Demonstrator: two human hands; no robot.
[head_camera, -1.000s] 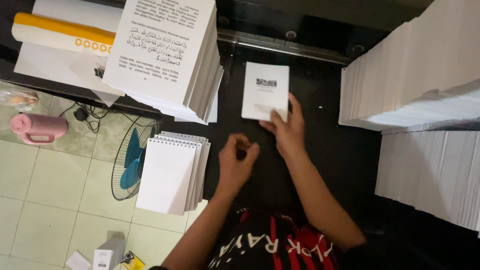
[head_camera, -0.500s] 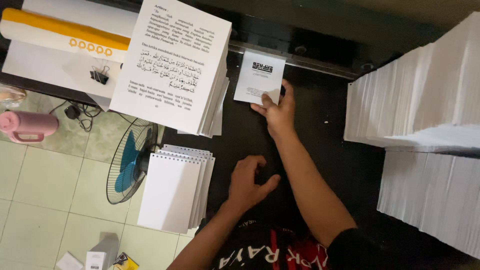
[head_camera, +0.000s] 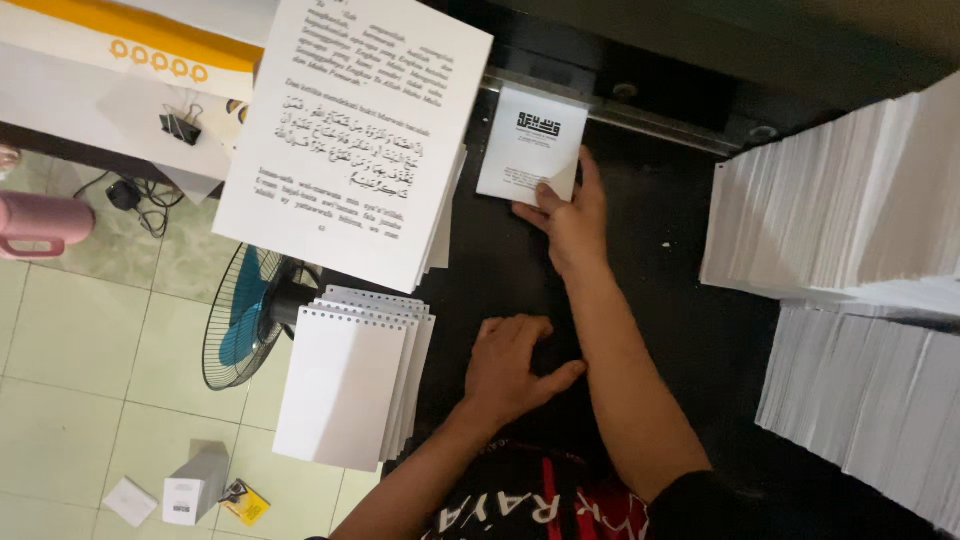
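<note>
black work surface (head_camera: 690, 300) carries printed page stack (head_camera: 350, 140), punched sheets (head_camera: 350, 380), small booklet (head_camera: 530, 145), tall paper piles (head_camera: 850, 210).

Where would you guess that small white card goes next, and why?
Probably a short push forward, until the small white card sits square against the metal rail at the back of the black table. The right hand pinches its near corner, and the card lies just short of the rail, slightly askew. The left hand rests flat on the table, holding nothing.
</note>
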